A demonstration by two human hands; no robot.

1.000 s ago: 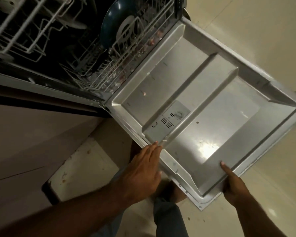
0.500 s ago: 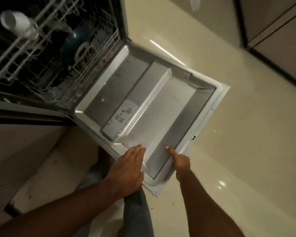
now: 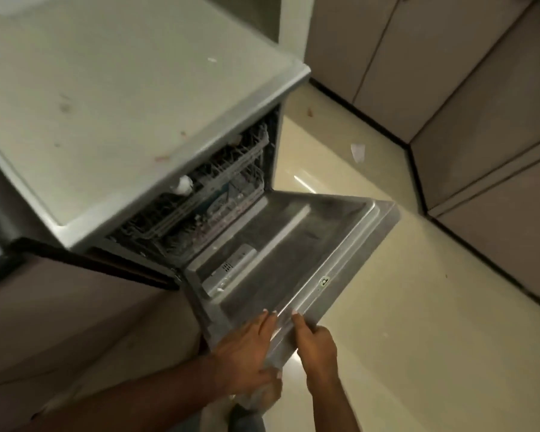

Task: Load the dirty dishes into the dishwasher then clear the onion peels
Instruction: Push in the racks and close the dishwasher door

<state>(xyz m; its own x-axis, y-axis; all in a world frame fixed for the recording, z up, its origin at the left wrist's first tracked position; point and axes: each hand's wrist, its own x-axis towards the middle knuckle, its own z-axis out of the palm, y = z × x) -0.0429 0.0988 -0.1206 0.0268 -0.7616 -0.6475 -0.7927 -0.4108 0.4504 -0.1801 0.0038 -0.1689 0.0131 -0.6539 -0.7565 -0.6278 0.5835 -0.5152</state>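
Pale cream floor tiles [image 3: 402, 307] fill most of the head view, glossy enough to catch a streak of light, with grey-brown cabinet doors [image 3: 465, 88] running along the far right side on a dark plinth. Small white scrap [image 3: 357, 152] sits on the floor near those cabinets, can't tell what it is. Up top left is a light grey countertop [image 3: 122, 88] with a few reddish-brown flecks on it, could be onion peel bits but too blurry to say.

Under that counter is the open stainless steel dishwasher [image 3: 219, 207]. Its wire racks [image 3: 228, 169] are pushed inside, with something white and rounded [image 3: 184, 184] sitting in the upper one and what looks like a dark blue dish lower down, pretty smeared though. Silver metal dishwasher door [image 3: 293, 254] is part way up, tilted, inner side facing the camera, and you can see the light grey detergent dispenser [image 3: 231, 269] on the inner panel.

Both hands are on the door's near top edge, just beside each other. Left hand [image 3: 247, 350] lies flat with fingers straight, pressing on the inner rim near the corner. Right hand [image 3: 317, 341] has fingers wrapped under the door's outer edge and one digit lying along the rim on top, so it's gripping the door.

Whole frame is a bit motion-blurred.
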